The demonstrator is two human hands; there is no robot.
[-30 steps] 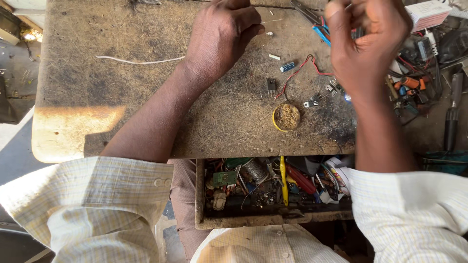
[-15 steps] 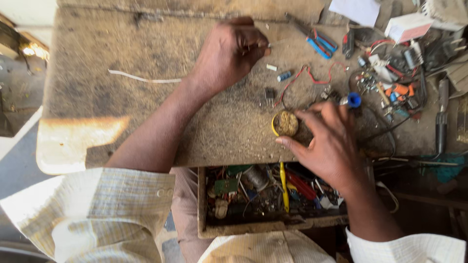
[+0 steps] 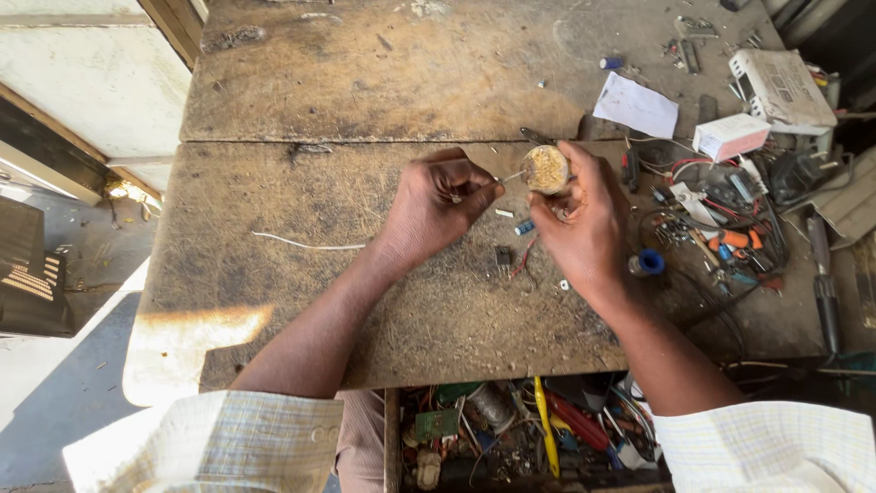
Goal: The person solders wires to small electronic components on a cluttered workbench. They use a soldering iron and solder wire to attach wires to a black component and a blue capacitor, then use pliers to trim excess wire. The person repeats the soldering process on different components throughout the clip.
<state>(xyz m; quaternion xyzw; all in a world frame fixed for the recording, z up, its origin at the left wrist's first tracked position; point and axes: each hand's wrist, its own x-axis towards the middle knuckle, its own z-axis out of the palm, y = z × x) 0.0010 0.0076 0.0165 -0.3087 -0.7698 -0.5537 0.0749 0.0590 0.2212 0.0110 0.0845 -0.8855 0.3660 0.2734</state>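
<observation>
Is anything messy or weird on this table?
Yes. Wires and small parts lie tangled in a heap on the wooden table's right side, and the open drawer below is crammed with jumbled bits. A loose white wire lies alone beside the left hand.

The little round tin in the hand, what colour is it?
Yellowish gold, the round tin in the right hand, head view.

Right hand (image 3: 584, 219) holds a round tin (image 3: 546, 169); left hand (image 3: 443, 203) pokes a thin wire (image 3: 509, 177) at it.
</observation>
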